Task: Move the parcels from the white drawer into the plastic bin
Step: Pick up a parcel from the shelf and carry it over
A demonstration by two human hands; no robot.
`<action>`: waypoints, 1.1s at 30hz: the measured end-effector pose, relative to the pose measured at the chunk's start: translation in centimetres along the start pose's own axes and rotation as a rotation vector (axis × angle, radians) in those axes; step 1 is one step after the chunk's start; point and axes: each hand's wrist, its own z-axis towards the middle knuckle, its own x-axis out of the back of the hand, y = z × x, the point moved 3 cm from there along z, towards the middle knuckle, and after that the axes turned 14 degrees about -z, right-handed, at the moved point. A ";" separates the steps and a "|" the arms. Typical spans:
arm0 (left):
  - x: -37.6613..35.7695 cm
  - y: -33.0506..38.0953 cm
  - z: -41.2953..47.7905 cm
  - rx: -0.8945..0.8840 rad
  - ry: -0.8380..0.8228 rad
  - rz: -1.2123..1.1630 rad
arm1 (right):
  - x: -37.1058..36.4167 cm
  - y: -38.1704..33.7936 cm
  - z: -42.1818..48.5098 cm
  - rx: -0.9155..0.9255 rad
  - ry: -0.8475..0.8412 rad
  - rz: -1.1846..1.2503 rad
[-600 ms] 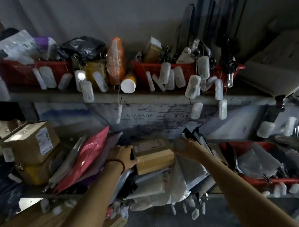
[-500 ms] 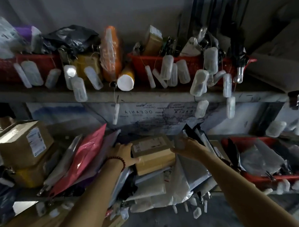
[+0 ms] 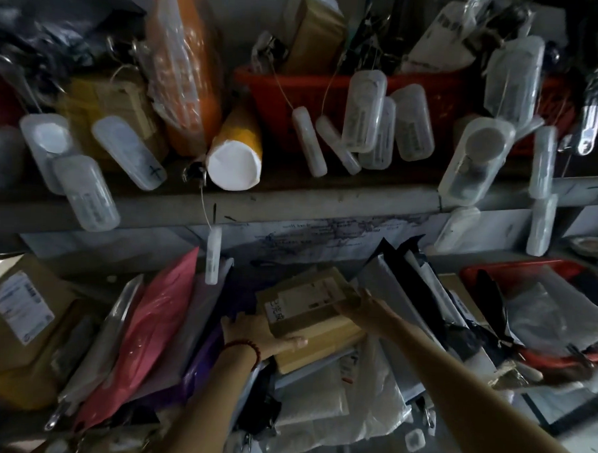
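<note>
**Clerk:** Which step is in hand?

**Inspector:** The take-up of one parcel; nothing is lifted yet, in my judgement. The brown parcel (image 3: 308,303) lies on the lower shelf, wedged between a pink packet (image 3: 156,323) on its left and grey and black packets on its right, with white packets (image 3: 334,399) under it; it may be two boxes stacked, the seam is unclear. I cannot make out the white drawer as such, nor which container is the plastic bin; a red basket (image 3: 331,87) sits on the upper shelf (image 3: 326,202).

**Clerk:** And the hands?

**Inspector:** The left hand (image 3: 258,337) grips the near left corner, thumb laid along the front edge; its other fingers lie against the left side, partly hidden, so I cannot tell their spread. The right hand (image 3: 366,309) lies against the right side, fingers straight and close together, pressing, not pinching.

**Clerk:** What does the next move call for?

**Inspector:** Even pressure from both sides, then a pull toward the body and upward; the loose packets alongside are likely to slide or follow; the hanging tags (image 3: 364,109) above leave little headroom.

**Clerk:** Differences from half a second ago?

**Inspector:** The right hand was hooked over the upper right corner; it now sits lower, flat on the side. The left hand is much as it was. The parcel has not visibly shifted; the view has swung nearer and upward.
</note>
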 end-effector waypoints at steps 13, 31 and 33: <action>1.3 0.3 -7.1 -0.092 0.198 -0.746 | 0.3 0.0 -7.2 -0.018 0.153 0.330; -9.3 4.4 -25.5 -0.359 0.164 -0.899 | -8.2 11.6 -33.2 -0.122 0.403 0.723; -11.2 6.1 -25.8 -0.412 0.103 -0.871 | -9.5 13.7 -35.3 -0.191 0.450 0.763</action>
